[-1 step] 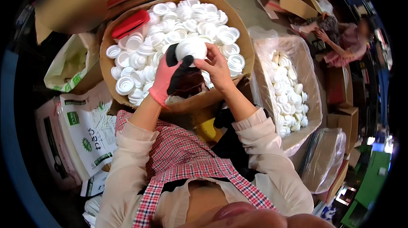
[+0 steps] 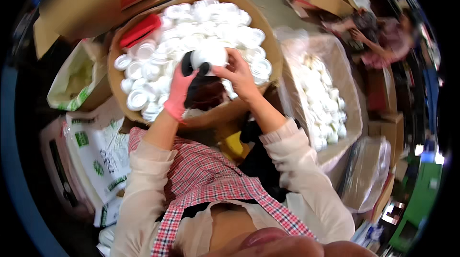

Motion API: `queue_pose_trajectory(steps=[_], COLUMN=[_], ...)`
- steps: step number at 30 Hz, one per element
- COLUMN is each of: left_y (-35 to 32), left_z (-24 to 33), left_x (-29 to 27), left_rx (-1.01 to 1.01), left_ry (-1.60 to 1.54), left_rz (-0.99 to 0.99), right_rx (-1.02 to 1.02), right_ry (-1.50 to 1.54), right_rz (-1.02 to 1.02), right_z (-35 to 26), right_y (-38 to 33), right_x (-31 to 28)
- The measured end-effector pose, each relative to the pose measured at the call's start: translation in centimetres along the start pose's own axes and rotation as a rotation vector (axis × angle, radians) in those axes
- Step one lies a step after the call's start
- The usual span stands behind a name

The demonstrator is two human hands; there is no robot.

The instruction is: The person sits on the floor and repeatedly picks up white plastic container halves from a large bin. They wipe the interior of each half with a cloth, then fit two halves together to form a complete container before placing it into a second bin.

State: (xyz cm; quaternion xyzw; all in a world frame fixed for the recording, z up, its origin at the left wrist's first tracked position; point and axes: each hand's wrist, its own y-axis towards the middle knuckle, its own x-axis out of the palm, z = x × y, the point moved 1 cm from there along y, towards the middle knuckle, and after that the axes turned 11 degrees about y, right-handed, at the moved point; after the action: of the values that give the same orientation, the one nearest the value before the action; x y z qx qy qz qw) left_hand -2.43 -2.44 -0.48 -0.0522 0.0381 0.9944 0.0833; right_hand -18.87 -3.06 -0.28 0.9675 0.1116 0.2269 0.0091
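- Over the round cardboard box (image 2: 268, 51) of white plastic lids (image 2: 143, 72), we hold a white rounded plastic cap (image 2: 209, 56) between both hands.
- Our right hand (image 2: 238, 76), bare, has its fingers clamped on the cap's right side; our left hand (image 2: 184, 89), in a pink-and-black glove, has its fingers closed on the left side.
- The cap sits just above both palms, equally near each.
- A red flat package (image 2: 140, 30) lies at the box's upper left; a white sack with green labels (image 2: 98, 154) lies lower left; a plastic-lined carton of white pieces (image 2: 321, 94) stands right.
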Motion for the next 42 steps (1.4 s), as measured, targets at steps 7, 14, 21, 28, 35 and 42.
queue_pose_trajectory(steps=[7,14,21,28,35,42], left_y=[0.5,0.8,2.6,2.6,0.6,0.4], left_z=[-0.7,-1.1,-2.8,-5.1,-5.7,-5.1], left_x=[0.2,0.5,1.3,-0.3,2.5,0.9], left_rx=[-0.093,-0.151,-0.192,-0.135,0.247,0.047], left_ry=[0.058,0.056,0.241,0.603,1.338,1.082], left_rz=[-0.055,-0.118,-0.085,0.073,-0.424,-0.467], right_rx=[-0.353,0.021,0.067,0.499,-0.543,-0.306], right_ry=[-0.234,-0.789,-1.148,-1.421,-1.558,-1.318], right_rz=[0.244,1.331,1.475,1.329,0.561,-0.230], right_z=[-6.4,-8.2,-4.4,-4.3,-5.6,5.7], right_y=[-2.7,-14.8,-16.4,-14.6,-2.5,7.9], right_x=[-11.6,-41.2,-54.6,-55.8,-38.3,-14.4])
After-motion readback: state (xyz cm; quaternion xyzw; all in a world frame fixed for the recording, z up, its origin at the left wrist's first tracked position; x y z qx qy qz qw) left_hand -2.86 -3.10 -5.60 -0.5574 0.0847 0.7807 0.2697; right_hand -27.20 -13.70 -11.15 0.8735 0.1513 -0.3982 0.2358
